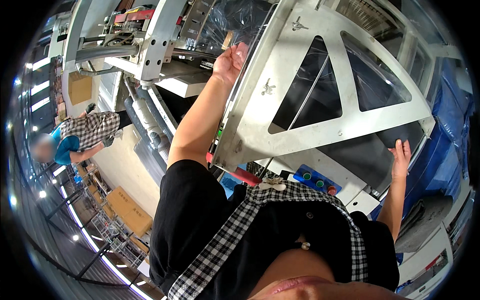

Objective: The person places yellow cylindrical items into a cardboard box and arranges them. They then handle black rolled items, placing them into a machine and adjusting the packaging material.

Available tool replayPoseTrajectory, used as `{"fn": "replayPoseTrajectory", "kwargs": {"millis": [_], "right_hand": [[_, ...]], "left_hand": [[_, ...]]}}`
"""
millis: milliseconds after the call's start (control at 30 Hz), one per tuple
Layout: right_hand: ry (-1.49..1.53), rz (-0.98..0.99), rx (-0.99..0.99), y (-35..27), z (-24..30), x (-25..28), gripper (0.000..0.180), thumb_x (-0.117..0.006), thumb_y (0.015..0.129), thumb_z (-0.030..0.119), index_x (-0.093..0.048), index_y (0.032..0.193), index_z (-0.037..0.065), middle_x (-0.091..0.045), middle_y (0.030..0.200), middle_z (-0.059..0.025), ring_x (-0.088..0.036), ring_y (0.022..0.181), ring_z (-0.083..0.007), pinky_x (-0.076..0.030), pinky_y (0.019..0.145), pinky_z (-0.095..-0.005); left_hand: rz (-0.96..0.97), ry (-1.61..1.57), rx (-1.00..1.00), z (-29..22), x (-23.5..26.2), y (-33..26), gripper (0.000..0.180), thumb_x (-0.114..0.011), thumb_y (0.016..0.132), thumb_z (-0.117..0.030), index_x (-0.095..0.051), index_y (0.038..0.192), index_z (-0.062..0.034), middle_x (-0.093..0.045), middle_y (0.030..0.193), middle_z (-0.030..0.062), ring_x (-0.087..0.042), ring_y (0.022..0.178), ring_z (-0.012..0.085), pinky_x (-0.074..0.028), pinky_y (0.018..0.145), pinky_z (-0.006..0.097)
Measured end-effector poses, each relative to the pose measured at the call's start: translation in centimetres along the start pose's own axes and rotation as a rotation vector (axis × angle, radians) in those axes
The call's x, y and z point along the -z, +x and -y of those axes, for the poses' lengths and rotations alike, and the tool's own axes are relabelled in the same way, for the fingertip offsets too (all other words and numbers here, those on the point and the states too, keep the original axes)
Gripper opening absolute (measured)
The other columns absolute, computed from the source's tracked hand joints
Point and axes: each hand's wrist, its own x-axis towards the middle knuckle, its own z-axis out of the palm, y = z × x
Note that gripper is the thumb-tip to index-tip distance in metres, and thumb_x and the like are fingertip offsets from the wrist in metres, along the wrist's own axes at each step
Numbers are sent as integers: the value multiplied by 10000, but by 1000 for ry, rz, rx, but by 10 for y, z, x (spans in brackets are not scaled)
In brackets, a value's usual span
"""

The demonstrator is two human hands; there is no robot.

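Observation:
A white metal frame (305, 115) with triangular cut-outs and wing nuts stands in front of me, part of a machine. My left hand (231, 62) reaches up along its left edge, palm toward me and fingers curled. Crumpled clear plastic film (230, 25) lies just beyond those fingers; whether they grip it is hidden. Under the frame a smooth dark sheet (360, 155) spreads to the right. At its right edge is my right hand (400, 155), thumb and fingers closed on the border.
A blue button box (317, 180) with green and red buttons sits close to my apron. Machine arms and rollers (110, 52) stand at the left. Blue sheeting (445, 130) hangs at the right. Another person (80, 132) stands farther left, near cardboard boxes (128, 210).

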Motion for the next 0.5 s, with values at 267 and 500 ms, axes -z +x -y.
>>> {"fn": "replayPoseTrajectory", "kwargs": {"millis": [267,500], "right_hand": [[-22,80,47,10,1,-30,289,-625,946,284,-621,1130,61,-596,945,18,-555,839,-64,-494,734,-242],[34,97,41,18,0,-71,245,-597,963,198,-615,1142,33,-626,1030,-15,-580,915,-86,-482,847,-260]], "left_hand": [[-27,-97,-4,-26,25,30,394,-340,1044,-351,-526,889,-41,-684,872,130,-693,749,225,-618,629,349],[74,55,-100,3,-45,-44,250,-544,985,-269,-589,973,-23,-677,907,112,-683,829,209,-609,683,305]]}}
